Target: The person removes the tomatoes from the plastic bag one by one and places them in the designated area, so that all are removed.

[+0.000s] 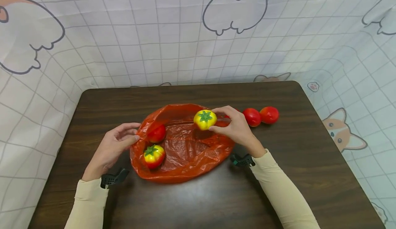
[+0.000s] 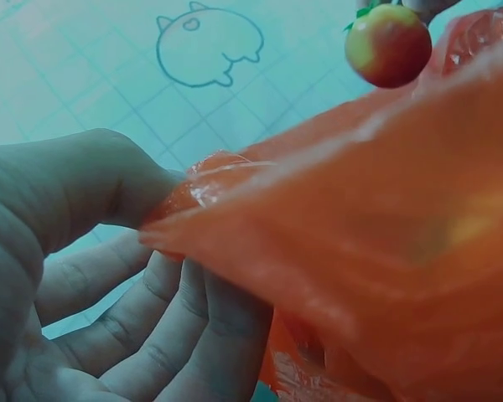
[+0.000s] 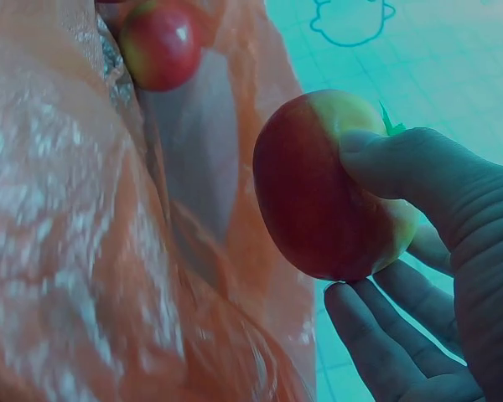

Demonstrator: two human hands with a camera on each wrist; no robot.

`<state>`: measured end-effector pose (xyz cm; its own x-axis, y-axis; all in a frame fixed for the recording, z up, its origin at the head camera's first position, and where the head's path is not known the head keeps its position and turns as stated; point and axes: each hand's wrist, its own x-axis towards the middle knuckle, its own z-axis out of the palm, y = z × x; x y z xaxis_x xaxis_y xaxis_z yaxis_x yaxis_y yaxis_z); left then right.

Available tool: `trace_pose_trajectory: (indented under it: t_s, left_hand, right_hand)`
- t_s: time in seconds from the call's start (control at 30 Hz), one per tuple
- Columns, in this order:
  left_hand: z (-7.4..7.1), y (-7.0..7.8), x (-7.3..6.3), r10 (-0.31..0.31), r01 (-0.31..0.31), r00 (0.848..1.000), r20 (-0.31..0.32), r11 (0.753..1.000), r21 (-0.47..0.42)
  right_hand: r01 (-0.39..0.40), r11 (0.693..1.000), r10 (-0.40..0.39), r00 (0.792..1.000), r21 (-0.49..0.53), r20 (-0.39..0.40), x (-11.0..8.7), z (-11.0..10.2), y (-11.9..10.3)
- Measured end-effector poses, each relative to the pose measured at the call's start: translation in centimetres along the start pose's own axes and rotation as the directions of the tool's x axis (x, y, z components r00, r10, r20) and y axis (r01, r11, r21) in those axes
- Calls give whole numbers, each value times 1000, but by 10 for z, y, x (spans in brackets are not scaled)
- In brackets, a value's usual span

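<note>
Nearest us, two cream sleeves (image 1: 286, 191) flank an orange-red bag (image 1: 185, 175). We see the left hand (image 1: 108, 148) pinching the bag's left rim, the right hand (image 1: 236, 127) gripping a tomato (image 1: 205, 120) above the bag's right side; two others (image 1: 154, 156) sit inside, left. We think a loosened pinch could let the thin rim sag, snagging the tomato.

The bag (image 1: 183, 175) is orange-red, held tomato (image 1: 203, 123) yellow-and-red, backdrop (image 1: 168, 50) grid-patterned.
</note>
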<state>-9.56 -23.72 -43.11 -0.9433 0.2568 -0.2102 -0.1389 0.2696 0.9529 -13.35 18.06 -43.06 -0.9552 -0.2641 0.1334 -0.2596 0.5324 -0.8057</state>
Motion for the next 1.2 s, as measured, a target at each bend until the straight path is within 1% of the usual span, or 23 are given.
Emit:
trace_pose_trajectory:
  t_s: [0.13, 0.33, 0.43, 0.67, 0.97, 1.2]
  left_hand:
    - [0, -1, 1, -8, 8, 1000, 3, 1000, -1]
    - [-2, -1, 1, -1, 1, 1000, 6, 1000, -7]
    - [-3, 0, 1, 0, 0, 1000, 4, 1000, 5]
    - [-3, 3, 1, -14, 14, 1000, -2, 999, 39]
    - [-7, 4, -1, -14, 14, 1000, -6, 998, 67]
    - [-7, 5, 0, -11, 13, 1000, -14, 992, 122]
  right_hand:
    - [-16, 1000, 16, 1000, 6, -15, -4, -6, 4]
    - [1, 1000, -2, 999, -16, -52, -10, -16, 13]
    - [2, 1000, -3, 998, -17, -68, -12, -20, 16]
    - [5, 1000, -3, 995, 19, -104, -20, -32, 24]
    - [-2, 1000, 2, 991, 3, -137, -29, -45, 34]
    - [-8, 999, 2, 986, -37, -165, -38, -55, 42]
